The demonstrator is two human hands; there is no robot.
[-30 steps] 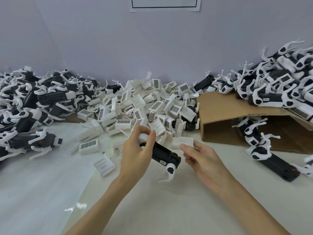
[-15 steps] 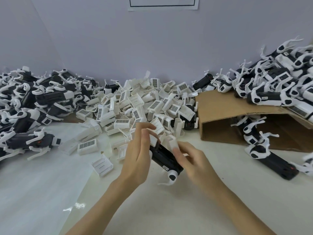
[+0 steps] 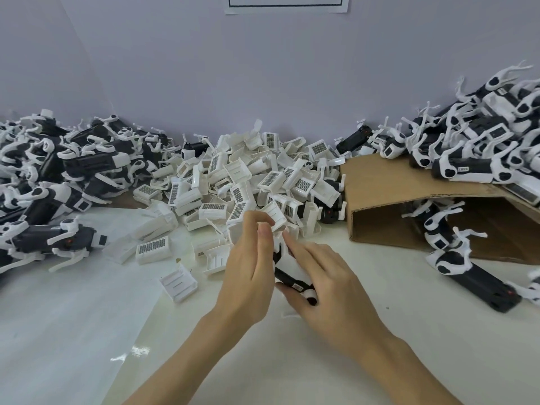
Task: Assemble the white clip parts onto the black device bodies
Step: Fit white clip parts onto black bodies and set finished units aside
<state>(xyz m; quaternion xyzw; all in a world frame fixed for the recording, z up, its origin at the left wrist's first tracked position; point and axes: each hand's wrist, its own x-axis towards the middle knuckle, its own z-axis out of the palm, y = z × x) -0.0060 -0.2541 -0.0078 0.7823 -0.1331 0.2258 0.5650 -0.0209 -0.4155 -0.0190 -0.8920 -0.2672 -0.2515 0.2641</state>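
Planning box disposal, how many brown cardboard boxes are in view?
1: the brown cardboard box lies on its side right of the white clip pile, with black devices on it and inside. Others may be hidden.

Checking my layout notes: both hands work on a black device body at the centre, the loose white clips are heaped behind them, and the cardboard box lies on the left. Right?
Not quite. The head view shows the cardboard box on the right, not the left. The rest holds.

white clips [image 3: 247, 182] with black barcodes, black device body [image 3: 287, 277], brown cardboard [image 3: 388, 185]
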